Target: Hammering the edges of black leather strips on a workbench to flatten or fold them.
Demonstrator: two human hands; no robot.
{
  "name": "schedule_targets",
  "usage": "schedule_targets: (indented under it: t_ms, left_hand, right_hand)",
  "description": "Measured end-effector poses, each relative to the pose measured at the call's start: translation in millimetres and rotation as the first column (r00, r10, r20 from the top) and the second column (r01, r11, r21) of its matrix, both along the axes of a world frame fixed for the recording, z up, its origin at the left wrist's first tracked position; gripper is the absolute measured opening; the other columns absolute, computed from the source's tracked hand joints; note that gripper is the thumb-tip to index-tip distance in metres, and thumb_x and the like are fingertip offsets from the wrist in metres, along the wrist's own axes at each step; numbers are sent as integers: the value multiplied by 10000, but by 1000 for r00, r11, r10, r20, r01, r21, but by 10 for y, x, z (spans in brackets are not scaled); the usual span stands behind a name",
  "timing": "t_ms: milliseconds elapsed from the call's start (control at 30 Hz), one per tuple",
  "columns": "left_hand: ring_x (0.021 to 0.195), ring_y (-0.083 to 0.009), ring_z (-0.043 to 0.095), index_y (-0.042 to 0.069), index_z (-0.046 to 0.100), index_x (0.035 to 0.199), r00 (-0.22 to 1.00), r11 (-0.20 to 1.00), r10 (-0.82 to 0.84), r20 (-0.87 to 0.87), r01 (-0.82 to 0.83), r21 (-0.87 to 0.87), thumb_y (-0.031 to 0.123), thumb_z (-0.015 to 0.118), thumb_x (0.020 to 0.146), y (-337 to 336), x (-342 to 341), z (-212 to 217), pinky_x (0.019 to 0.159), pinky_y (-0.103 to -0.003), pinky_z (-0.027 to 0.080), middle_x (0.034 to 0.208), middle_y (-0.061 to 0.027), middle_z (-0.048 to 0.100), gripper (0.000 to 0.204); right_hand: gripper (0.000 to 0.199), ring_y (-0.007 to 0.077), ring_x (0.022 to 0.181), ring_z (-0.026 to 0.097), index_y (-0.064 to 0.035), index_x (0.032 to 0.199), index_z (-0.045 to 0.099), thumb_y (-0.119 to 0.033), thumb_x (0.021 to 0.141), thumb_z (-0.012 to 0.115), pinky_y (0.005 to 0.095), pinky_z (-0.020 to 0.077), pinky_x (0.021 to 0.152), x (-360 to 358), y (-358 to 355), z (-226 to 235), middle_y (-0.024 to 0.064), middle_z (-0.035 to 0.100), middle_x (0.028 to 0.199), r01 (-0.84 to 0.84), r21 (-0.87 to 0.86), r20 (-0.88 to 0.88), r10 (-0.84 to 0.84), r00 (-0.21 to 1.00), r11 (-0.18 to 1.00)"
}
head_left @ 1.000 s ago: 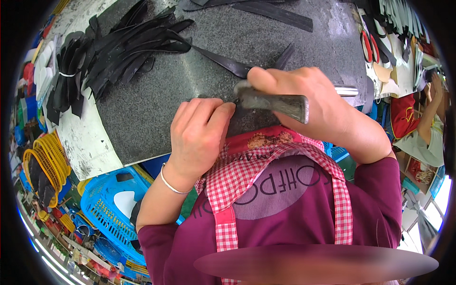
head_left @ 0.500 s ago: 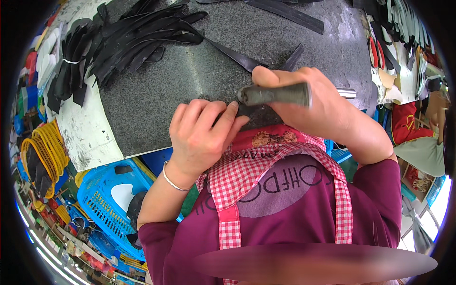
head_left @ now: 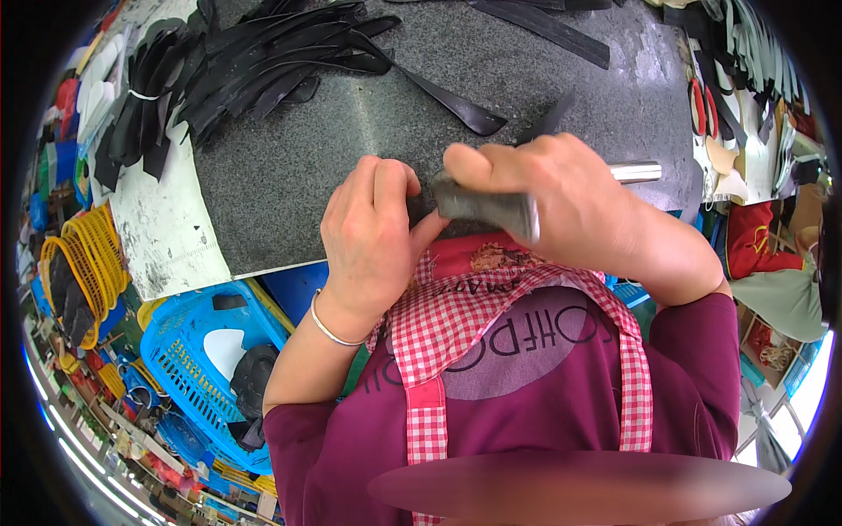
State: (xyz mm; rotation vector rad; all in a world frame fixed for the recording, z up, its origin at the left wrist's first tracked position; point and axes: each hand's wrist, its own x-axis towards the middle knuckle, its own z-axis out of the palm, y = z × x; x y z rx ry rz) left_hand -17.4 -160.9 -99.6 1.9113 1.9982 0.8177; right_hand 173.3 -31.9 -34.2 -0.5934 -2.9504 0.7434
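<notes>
My right hand [head_left: 561, 188] is closed round a dark grey metal tool [head_left: 487, 210] that looks like a hammer, its thick blunt head smeared by motion. A shiny silver rod [head_left: 636, 172] shows beyond the knuckles; whether it is part of that tool I cannot tell. Close to the tool's left end, my left hand [head_left: 373, 223] rests at the near edge of the dark stone-like slab [head_left: 289, 193]. Its fingers are curled and the thumb points toward the tool. Whatever lies under those fingertips is hidden. Just past my right hand lies a dark strip [head_left: 548, 118].
Black strips [head_left: 289, 66] are heaped at the back left, beside a tied bundle [head_left: 145, 110]. More strips [head_left: 544, 31] lie at the back. Red-handled scissors [head_left: 703, 110] are at the right. A blue basket [head_left: 189, 377] stands below the slab's left side, near yellow baskets [head_left: 92, 272].
My left hand has lifted its wrist and curled its fingers more steeply. The tool in my right hand has tilted and shifted slightly left. The whole view has moved a little.
</notes>
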Motion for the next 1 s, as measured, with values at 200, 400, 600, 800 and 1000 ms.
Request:
schedule_targets:
  t_ms: [200, 400, 600, 800, 1000]
  left_hand:
    - [881, -295, 710, 68, 768, 1002, 989, 995, -73, 127, 64, 73, 166, 907, 834, 32, 102, 68, 764, -413, 577, 990, -68, 697, 240]
    - [836, -291, 743, 91, 788, 992, 988, 991, -92, 128, 79, 106, 78, 849, 877, 167, 129, 112, 737, -399, 594, 945, -68, 763, 131]
    - [770, -260, 763, 51, 781, 1098, 967, 989, -108, 232, 127, -70, 13, 798, 923, 544, 155, 231, 695, -342, 602, 930, -103, 776, 180]
    - [871, -289, 741, 71, 814, 1100, 921, 921, -386, 56, 382, 70, -55, 750, 905, 1161, 281, 172, 791, -364, 603, 1001, -85, 729, 241]
    - [948, -333, 737, 66, 783, 1109, 755, 748, -654, -49, 655, 111, -58, 758, 861, 1508, 646, 200, 821, -428, 610, 1022, -100, 721, 278]
  right_hand:
    - [221, 335, 661, 767, -95, 1174, 629, -177, 979, 692, 451, 604, 547, -45, 442, -127, 95, 723, 748, 104, 329, -99, -76, 992, 938]
    - [230, 470, 859, 679, -78, 1068, 576, -177, 997, 770, 524, 517, 685, 382, 503, 64, 201, 661, 843, 306, 90, -142, -292, 946, 948]
    - [269, 479, 838, 673, -60, 1022, 551, -160, 967, 795, 528, 513, 676, 943, 255, 25, 198, 663, 841, 373, -28, 23, -372, 928, 928]
    - [214, 426, 693, 714, -106, 1069, 595, -171, 969, 772, 526, 538, 568, 1170, 63, 70, 143, 669, 701, 302, -124, -42, -309, 950, 945]
    - [231, 420, 686, 712, -105, 1084, 583, -190, 980, 770, 522, 539, 564, 1277, 133, 22, 134, 671, 704, 387, -71, -52, -391, 919, 919]
